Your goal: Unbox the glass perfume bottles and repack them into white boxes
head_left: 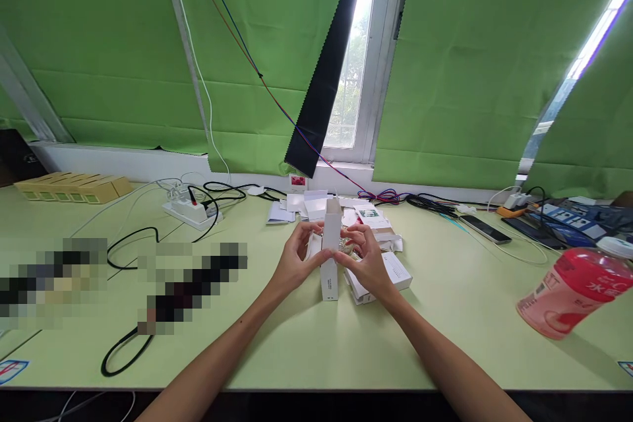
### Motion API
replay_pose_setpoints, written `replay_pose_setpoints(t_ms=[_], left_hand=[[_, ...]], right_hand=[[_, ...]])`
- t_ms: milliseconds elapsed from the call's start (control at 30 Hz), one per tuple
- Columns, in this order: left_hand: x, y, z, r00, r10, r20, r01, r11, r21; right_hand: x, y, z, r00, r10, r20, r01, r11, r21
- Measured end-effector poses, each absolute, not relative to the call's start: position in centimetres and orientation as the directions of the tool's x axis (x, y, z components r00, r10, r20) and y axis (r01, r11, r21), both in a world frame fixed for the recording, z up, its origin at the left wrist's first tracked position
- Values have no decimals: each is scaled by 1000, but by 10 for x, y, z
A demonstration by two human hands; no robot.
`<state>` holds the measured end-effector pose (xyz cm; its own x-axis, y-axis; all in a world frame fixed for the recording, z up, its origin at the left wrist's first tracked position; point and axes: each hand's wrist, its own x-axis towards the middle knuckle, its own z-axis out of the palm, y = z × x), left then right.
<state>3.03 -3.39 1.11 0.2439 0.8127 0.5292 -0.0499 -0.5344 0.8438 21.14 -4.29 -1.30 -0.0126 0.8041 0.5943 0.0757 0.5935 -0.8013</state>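
A pale green bench (445, 336) fills the lower frame under green blinds. At centre, the left hand (295, 260) and right hand (366, 260) both grip an upright white box (330, 270).

A tall box (330, 257) stands on the table (297, 349) between the left hand (295, 262) and right hand (366, 262). More boxes (390, 273) lie behind it. A power strip (190, 210) sits far left, a phone (484, 229) and bottle (573, 290) far right.

Pixelated patches (54, 283) on the left; pink bottle (576, 290) cut off right.
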Motion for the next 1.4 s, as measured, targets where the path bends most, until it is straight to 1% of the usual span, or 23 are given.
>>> replay_pose_setpoints(t_ms=[267, 733, 1100, 1400], left_hand=[[28, -36, 14, 266, 836, 480, -74, -478, 875], [24, -31, 14, 356, 817, 454, -100, -450, 888], [23, -33, 16, 377, 818, 434, -124, -420, 899], [23, -31, 15, 360, 811, 461, -144, -440, 887]], right_hand=[[212, -42, -13, -31, 785, 618, 101, 618, -780], [212, -40, -16, -27, 778, 628, 179, 622, -763], [210, -43, -17, -38, 757, 652, 194, 646, -738], [210, -47, -15, -106, 726, 679, 223, 683, -695]])
